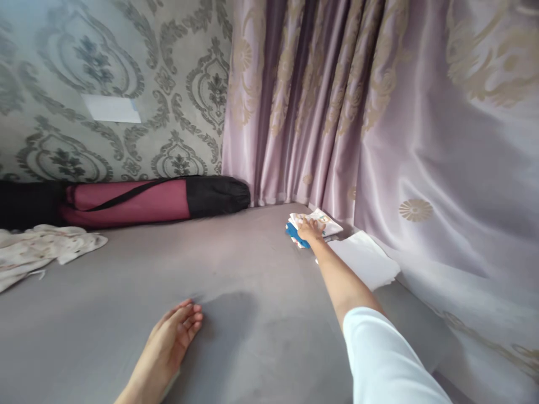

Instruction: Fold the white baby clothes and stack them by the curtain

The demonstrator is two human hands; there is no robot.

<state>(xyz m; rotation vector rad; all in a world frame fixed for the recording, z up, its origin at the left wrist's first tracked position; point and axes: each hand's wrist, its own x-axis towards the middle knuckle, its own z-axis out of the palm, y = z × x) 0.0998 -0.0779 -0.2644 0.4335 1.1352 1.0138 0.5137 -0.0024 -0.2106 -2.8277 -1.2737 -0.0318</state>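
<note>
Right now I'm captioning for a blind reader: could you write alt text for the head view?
A person's right hand rests on a small stack of folded cloths beside white sheets, near a purple curtain, while the open left hand hovers above a grey surface. A pink-and-black bag lies along a patterned wall.

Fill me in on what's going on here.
A person's right hand is on a small stack of folded cloths near the curtain; whether it grips them is unclear. The left hand is empty, fingers loosely curled, above the grey surface. White sheets lie right beside the stack. A pink and black bag lies along the wall, with a crumpled cloth at far left.
</note>
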